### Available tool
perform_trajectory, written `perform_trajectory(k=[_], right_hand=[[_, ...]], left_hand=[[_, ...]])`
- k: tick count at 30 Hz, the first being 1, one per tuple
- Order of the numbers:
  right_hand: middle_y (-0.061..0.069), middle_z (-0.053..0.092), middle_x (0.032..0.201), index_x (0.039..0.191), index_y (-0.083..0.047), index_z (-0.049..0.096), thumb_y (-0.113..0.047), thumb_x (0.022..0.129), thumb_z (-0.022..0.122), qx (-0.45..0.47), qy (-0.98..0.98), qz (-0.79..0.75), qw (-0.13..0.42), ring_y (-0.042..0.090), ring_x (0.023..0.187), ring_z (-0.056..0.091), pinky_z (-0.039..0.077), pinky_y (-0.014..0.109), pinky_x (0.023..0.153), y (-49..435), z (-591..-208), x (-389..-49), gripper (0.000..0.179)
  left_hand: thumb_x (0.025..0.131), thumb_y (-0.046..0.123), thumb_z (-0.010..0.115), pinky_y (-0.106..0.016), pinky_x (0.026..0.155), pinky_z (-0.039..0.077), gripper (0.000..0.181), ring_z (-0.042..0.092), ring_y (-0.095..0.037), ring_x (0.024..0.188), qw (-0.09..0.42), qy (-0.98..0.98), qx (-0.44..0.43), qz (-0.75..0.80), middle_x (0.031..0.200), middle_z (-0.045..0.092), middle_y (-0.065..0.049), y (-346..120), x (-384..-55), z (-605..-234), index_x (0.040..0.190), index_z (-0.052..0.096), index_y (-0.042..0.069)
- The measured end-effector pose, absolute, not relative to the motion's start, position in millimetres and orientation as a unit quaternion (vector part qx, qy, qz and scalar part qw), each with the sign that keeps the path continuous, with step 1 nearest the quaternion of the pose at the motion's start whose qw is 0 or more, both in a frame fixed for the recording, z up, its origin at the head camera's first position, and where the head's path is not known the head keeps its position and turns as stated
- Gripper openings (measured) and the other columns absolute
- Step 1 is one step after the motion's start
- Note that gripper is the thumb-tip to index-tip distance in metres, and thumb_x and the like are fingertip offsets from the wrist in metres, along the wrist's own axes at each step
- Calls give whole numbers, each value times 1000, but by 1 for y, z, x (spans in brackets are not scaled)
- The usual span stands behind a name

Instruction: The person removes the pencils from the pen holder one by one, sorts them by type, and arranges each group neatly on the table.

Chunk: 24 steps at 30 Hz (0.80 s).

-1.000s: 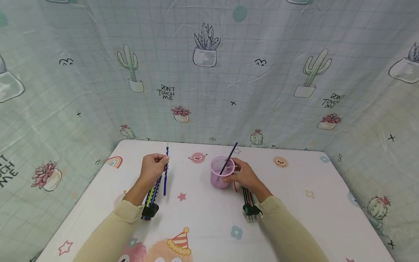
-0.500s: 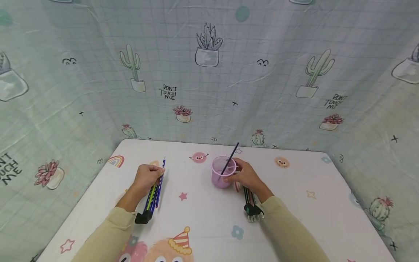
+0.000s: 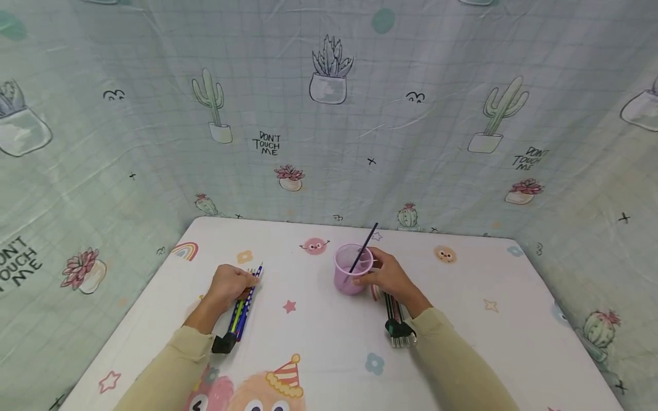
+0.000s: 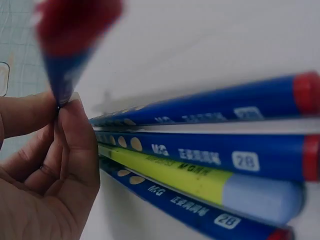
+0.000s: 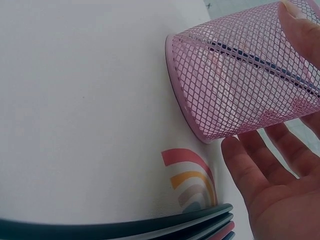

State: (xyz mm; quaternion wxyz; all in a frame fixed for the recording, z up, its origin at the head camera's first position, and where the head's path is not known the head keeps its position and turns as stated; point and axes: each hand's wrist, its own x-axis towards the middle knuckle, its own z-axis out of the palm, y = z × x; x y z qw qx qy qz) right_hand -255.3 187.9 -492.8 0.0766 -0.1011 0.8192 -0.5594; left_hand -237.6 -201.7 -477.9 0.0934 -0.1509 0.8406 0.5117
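My left hand (image 3: 232, 283) pinches a blue pencil (image 4: 67, 65) between thumb and finger; its red end looms blurred in the left wrist view. Beside that hand, on the table, lie several more pencils: blue ones (image 4: 200, 152) marked 2B with red ends, and a yellow-green one (image 4: 185, 172) with a pale blue end. My right hand (image 3: 384, 274) holds a pink mesh pencil cup (image 3: 345, 279), fingers and thumb around its side. One dark pencil (image 3: 367, 242) leans inside the cup, its upper part sticking out over the rim.
Dark green pencils (image 3: 393, 308) with metallic ends lie near my right wrist. A black wrist camera (image 3: 224, 343) partly covers the left pencils; another (image 3: 398, 329) covers part of the right ones. The white table (image 3: 319, 365) has printed cartoons; a cactus-print cloth (image 3: 370, 114) stands behind.
My left hand has moved down toward the near side, bringing its pencil from apart and farther forward to alongside the other pencils. My right hand keeps holding the cup in place.
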Motion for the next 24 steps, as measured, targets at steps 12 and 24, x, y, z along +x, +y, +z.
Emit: perform_trajectory(k=[12,24], right_hand=[[12,64,142,144,-14,57,-15,77,92,-105,821,-555,79,41,134,60,52,57,109,190,-493,-257,75],[13,64,143,146,-15,56,-15,78,92,-103,818,-559,83,40,135,60,51,57,110,190,-490,-254,76]], left_hand=[[87,17,83,-24,55,54,24,62,-11,58,75,877,-176,440,73,69,-7,-199,-239,-486,89,71,-3],[86,17,83,-26,50,45,23,62,-15,55,65,911,-169,370,62,67,-5,-196,-237,-483,80,66,2]])
